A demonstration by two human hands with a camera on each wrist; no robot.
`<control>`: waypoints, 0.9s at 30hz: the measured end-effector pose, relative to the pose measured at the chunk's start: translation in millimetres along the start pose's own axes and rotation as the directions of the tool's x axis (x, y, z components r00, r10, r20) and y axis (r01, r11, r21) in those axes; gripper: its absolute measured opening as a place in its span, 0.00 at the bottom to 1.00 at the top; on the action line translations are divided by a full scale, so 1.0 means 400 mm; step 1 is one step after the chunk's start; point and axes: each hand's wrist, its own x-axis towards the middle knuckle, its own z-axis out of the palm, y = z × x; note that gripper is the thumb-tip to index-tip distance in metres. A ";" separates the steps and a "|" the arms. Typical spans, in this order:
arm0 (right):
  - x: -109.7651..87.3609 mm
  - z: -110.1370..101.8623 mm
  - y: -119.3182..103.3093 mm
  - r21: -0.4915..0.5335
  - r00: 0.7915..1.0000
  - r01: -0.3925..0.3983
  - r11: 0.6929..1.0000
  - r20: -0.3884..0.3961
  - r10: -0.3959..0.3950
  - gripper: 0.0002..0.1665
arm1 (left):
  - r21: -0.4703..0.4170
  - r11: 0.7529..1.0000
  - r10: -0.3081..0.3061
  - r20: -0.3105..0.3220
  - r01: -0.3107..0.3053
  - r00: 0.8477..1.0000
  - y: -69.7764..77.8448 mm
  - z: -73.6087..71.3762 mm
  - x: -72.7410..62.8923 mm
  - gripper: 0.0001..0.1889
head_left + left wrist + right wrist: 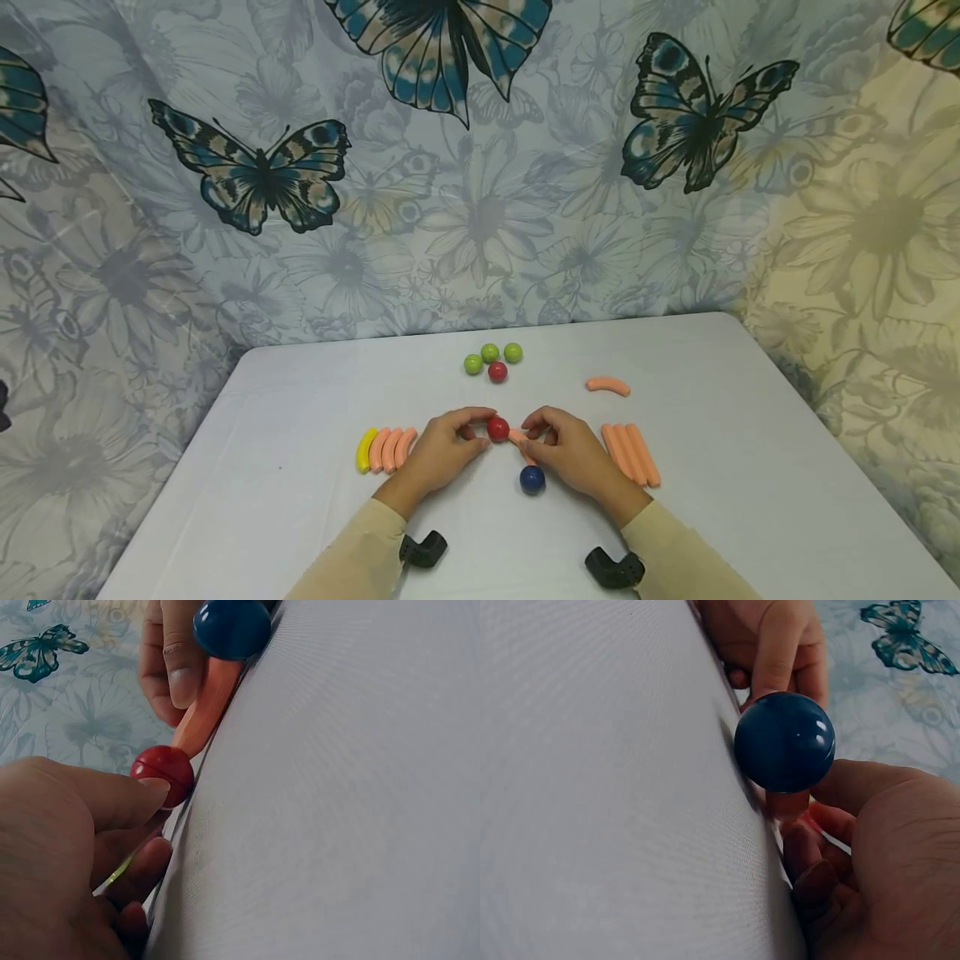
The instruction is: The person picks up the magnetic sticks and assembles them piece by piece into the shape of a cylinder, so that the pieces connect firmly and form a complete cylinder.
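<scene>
Above the middle of the white table, my left hand (pixel 441 452) pinches a glossy red ball (pixel 498 428) between thumb and fingers. A salmon-coloured stick (pixel 208 712), slightly bent, runs from this ball to a dark blue ball (pixel 532 480) at its nearer end. My right hand (pixel 573 454) holds the stick between thumb and fingers, covering part of it in the head view. In the right wrist view the blue ball (pixel 784 742) hides most of the stick. The left wrist view shows the left thumb (pixel 131 796) against the red ball.
Left of the hands lie a yellow curved stick (pixel 366 450) and several salmon curved sticks (pixel 388 450). Straight salmon sticks (pixel 632 454) lie right, with a curved one (pixel 608 385) farther back. Green balls (pixel 490 352) and another red ball (pixel 497 372) sit at the back.
</scene>
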 end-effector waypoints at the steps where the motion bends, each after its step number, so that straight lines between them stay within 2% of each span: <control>1: 0.000 0.000 0.001 -0.005 1.000 -0.002 1.000 0.000 0.002 0.12 | -0.004 1.000 0.003 0.011 -0.003 1.000 0.001 0.000 0.000 0.21; 6: 0.000 0.000 0.001 -0.019 1.000 -0.004 1.000 -0.001 0.004 0.13 | -0.033 0.999 0.004 0.029 -0.003 1.000 0.006 -0.001 -0.001 0.23; 13: -0.001 0.001 -0.003 -0.008 1.000 -0.019 1.000 -0.002 0.019 0.14 | -0.102 0.995 -0.014 -0.028 0.011 1.000 0.008 -0.034 0.003 0.21; 17: -0.002 0.002 -0.003 -0.006 1.000 -0.022 1.000 -0.013 0.022 0.14 | -0.168 0.985 -0.051 -0.090 0.035 0.995 0.013 -0.079 0.004 0.18; 21: -0.003 0.002 -0.004 -0.003 1.000 -0.022 1.000 -0.020 0.022 0.14 | -0.240 0.970 -0.091 -0.162 0.050 0.983 0.010 -0.134 0.002 0.15; 27: -0.004 0.001 -0.005 -0.007 0.999 -0.029 1.000 -0.029 0.029 0.14 | -0.310 0.951 -0.101 -0.260 0.016 0.960 -0.016 -0.215 -0.017 0.23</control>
